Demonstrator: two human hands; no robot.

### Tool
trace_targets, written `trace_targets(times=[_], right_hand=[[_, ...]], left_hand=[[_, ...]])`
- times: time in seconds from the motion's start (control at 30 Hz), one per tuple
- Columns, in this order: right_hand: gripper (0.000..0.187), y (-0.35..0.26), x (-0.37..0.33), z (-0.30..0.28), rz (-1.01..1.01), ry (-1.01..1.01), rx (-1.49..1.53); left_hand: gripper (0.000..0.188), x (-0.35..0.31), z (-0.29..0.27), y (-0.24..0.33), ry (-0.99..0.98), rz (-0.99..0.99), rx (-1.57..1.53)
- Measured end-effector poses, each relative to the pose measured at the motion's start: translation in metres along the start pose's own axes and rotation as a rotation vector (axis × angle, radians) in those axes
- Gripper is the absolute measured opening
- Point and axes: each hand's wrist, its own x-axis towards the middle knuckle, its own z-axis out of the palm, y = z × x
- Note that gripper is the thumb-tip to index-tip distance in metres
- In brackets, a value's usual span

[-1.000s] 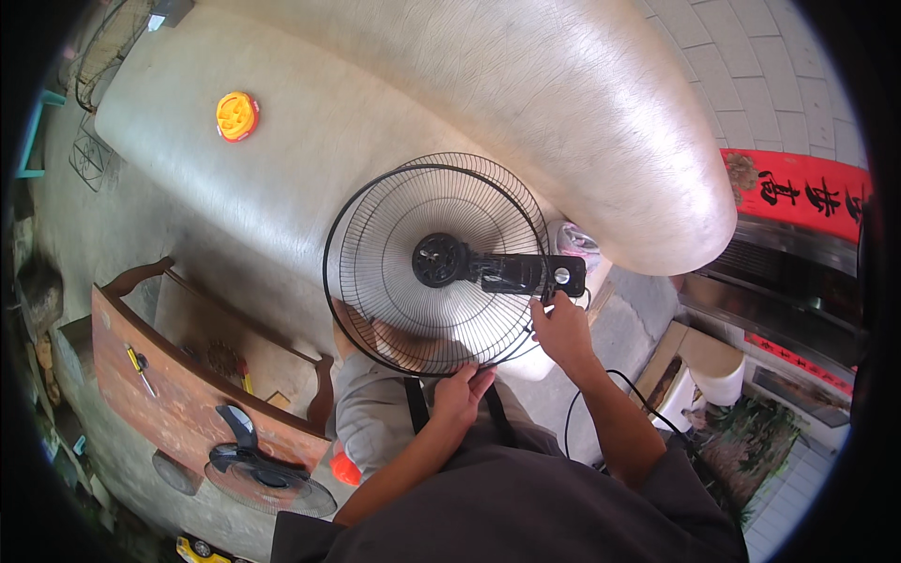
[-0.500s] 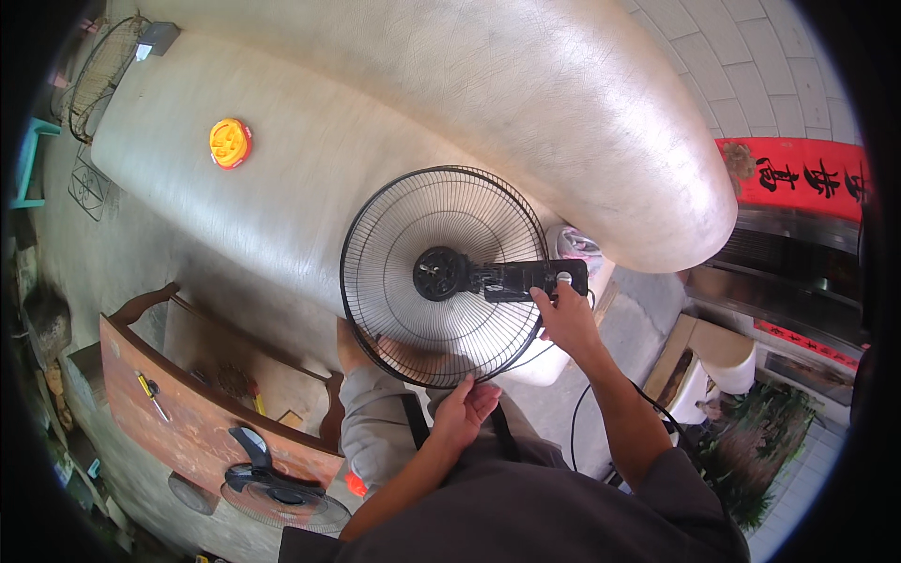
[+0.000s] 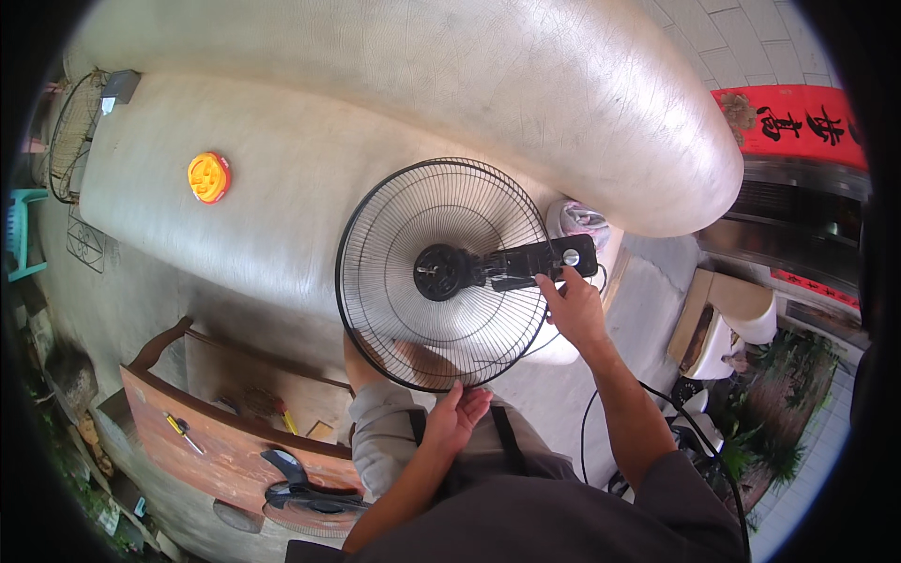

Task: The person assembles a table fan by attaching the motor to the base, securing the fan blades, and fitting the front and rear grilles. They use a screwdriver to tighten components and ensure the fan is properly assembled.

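A black fan head with a round wire guard [image 3: 375, 202] lies across my lap and the sofa's edge, the round back of its hub [image 3: 438, 272] facing up. From the hub a black control box [image 3: 532, 264] with a silver knob sticks out to the right. My right hand [image 3: 575, 310] grips the near edge of this box, index finger and thumb against it; its other fingers are partly hidden. At the guard's near rim is my left hand [image 3: 455, 422], palm turned up and fingers stretched out, the thumb touching the rim.
A yellow-and-red round container [image 3: 208, 177] sits on the pale sofa [image 3: 291, 159]. At left, a wooden bench [image 3: 239, 469] holds a screwdriver [image 3: 183, 433], black fan blades [image 3: 305, 488] and another guard. A black cable [image 3: 704, 436] runs past my right arm. A teal stool [image 3: 21, 235] stands far left.
The view has shifted slightly. The control box's outer end has tilted a little away from me, with my right hand moving along with it. My left hand stays at the near rim.
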Motion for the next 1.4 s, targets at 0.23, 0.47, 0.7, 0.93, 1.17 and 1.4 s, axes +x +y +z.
trace_targets(times=[0.23,0.47,0.7,0.93,1.17,1.4], right_hand=[[0.032,0.003,0.013,0.019,-0.056,0.25,-0.19],[0.028,0.007,0.015,0.027,0.03,0.314,-0.152],[0.03,-0.006,0.018,0.024,0.1,0.292,-0.191],[0.03,-0.01,0.029,0.006,0.148,0.201,-0.15],[0.019,0.011,0.031,0.035,0.009,0.338,-0.037],[0.016,0.011,0.037,0.054,0.087,0.335,0.141]], left_hand=[[0.043,0.002,-0.017,0.056,0.406,0.184,0.383],[0.039,0.022,0.014,0.227,0.583,1.334,1.263],[0.041,0.099,0.298,0.235,-0.665,1.695,2.157],[0.021,0.158,0.361,0.216,-0.843,0.841,2.335],[0.017,0.183,0.35,0.212,-0.714,0.766,2.328],[0.018,0.213,0.336,0.244,-0.882,0.844,2.366]])
